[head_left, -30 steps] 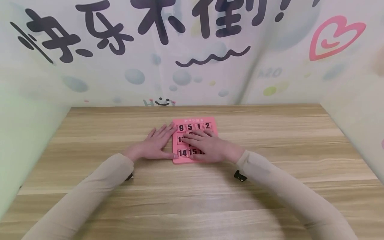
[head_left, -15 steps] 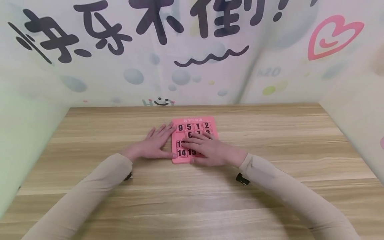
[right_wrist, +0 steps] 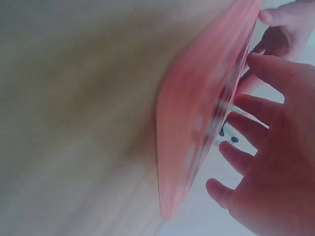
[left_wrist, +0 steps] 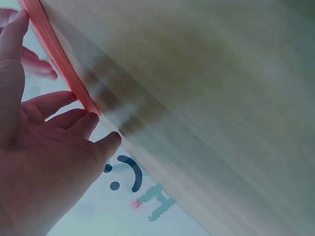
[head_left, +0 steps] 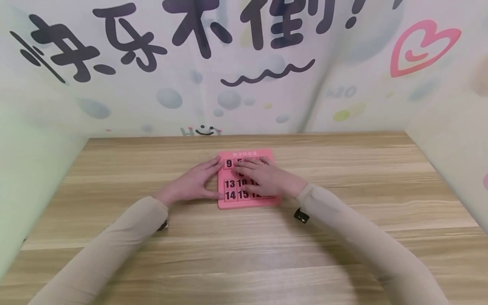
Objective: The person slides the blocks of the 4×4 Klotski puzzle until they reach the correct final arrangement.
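A pink number sliding puzzle (head_left: 244, 205) lies flat on the table in the head view, with black-numbered tiles in rows. Below the 9 tile (head_left: 228, 163) is an open slot; the 13 tile (head_left: 229, 184) sits under that slot. My left hand (head_left: 192, 183) braces the puzzle's left side, thumb near the lower corner and fingers near the upper one. My right hand (head_left: 270, 180) is spread over the tiles, fingertips near the upper rows, hiding much of the right side. In the right wrist view, its fingers (right_wrist: 251, 130) are loosely bent by the tile face.
The wood-grain table (head_left: 244, 254) runs back to a printed wall (head_left: 190, 101) with large dark characters and a pink heart. Side walls stand left and right. A small black device (head_left: 301, 215) shows under the right wrist.
The 13 tile has slid toward the person, leaving the slot beneath the 9. My right hand has since shifted away from the person to the upper rows. The left hand stays nearly in place.
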The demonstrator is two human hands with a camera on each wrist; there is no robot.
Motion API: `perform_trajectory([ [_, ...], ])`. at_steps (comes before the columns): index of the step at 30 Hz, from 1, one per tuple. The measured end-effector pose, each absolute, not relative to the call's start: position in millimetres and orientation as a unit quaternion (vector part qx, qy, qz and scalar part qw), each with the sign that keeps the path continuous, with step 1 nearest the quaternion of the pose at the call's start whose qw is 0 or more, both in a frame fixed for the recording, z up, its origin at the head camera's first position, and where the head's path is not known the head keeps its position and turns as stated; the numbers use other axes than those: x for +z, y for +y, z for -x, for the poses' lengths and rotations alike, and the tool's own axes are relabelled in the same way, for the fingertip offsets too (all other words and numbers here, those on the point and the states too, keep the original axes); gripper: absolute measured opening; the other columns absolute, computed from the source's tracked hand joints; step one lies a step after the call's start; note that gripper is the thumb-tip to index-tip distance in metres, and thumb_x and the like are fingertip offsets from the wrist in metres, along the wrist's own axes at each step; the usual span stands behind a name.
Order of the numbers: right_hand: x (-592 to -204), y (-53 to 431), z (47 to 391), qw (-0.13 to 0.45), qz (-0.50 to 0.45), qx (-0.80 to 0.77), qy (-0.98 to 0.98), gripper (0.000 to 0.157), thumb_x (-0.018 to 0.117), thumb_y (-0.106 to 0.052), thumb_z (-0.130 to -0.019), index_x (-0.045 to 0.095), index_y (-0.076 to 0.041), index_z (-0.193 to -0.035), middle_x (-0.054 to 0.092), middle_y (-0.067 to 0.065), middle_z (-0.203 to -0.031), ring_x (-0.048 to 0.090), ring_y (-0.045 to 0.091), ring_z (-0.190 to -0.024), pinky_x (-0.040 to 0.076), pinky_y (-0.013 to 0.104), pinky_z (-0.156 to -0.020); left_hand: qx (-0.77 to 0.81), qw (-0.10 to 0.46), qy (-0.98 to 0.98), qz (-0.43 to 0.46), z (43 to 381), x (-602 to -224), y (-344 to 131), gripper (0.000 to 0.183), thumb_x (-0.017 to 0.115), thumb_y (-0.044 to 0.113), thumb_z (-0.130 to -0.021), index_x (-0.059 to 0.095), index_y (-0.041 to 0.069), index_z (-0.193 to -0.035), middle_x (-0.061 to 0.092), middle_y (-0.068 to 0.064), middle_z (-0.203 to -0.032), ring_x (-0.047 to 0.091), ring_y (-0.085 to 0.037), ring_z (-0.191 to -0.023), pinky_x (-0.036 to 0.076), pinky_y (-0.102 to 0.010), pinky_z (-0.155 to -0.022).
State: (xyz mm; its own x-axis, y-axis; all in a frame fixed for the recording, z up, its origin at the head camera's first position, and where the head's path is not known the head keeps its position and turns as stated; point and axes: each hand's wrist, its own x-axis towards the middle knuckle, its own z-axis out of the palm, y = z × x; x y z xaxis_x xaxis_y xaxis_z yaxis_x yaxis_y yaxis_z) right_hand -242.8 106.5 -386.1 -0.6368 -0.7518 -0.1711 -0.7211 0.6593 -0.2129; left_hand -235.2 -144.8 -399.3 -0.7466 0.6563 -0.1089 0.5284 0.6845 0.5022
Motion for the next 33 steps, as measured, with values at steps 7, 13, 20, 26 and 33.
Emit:
perform_trajectory([
  [7,-383.7,98.8,256.6,0.132,0.396,-0.063,0.907,0.059,0.044,-0.038,-0.102,0.028,-0.014,-0.153,0.023,0.006,-0.158,0.014,0.028,-0.145,0.008,0.054,-0.115,0.241,0.154,0.905,-0.316,235.1,-400.5,-143.8,0.099,0.075,0.044,-0.082,0.022,0.0,-0.151,0.006,-0.016,-0.159,0.012,-0.037,-0.144,0.015,-0.049,-0.115],
  [13,-384.7,94.8,259.5,0.149,0.389,-0.049,0.908,0.061,0.041,-0.043,-0.102,0.024,-0.017,-0.155,0.02,0.003,-0.159,0.012,0.027,-0.146,0.008,0.054,-0.115,0.238,0.154,0.905,-0.318,234.2,-400.8,-143.2,0.098,0.074,0.044,-0.083,0.02,0.0,-0.152,0.005,-0.016,-0.159,0.012,-0.037,-0.144,0.014,-0.049,-0.115],
  [20,-386.0,96.6,255.7,0.152,0.394,-0.046,0.905,0.063,0.043,-0.044,-0.101,0.024,-0.018,-0.155,0.021,0.003,-0.159,0.012,0.027,-0.146,0.009,0.054,-0.115,0.237,0.154,0.904,-0.32,234.0,-400.4,-143.4,0.098,0.074,0.043,-0.083,0.02,-0.001,-0.152,0.004,-0.016,-0.16,0.011,-0.037,-0.144,0.014,-0.049,-0.115],
  [26,-386.7,101.1,245.7,0.146,0.418,-0.043,0.895,0.06,0.041,-0.043,-0.102,0.027,-0.016,-0.154,0.025,0.004,-0.158,0.013,0.028,-0.145,0.008,0.053,-0.116,0.237,0.154,0.903,-0.322,233.6,-400.4,-143.4,0.098,0.073,0.042,-0.084,0.018,-0.003,-0.151,0.004,-0.017,-0.159,0.011,-0.038,-0.144,0.013,-0.05,-0.115],
  [33,-386.9,104.5,234.9,0.141,0.434,-0.048,0.888,0.059,0.046,-0.036,-0.101,0.03,-0.015,-0.153,0.025,0.005,-0.158,0.014,0.028,-0.145,0.009,0.054,-0.115,0.238,0.156,0.903,-0.321,234.1,-402.0,-143.9,0.098,0.073,0.041,-0.084,0.017,-0.001,-0.152,0.003,-0.015,-0.16,0.01,-0.037,-0.144,0.012,-0.05,-0.115],
])
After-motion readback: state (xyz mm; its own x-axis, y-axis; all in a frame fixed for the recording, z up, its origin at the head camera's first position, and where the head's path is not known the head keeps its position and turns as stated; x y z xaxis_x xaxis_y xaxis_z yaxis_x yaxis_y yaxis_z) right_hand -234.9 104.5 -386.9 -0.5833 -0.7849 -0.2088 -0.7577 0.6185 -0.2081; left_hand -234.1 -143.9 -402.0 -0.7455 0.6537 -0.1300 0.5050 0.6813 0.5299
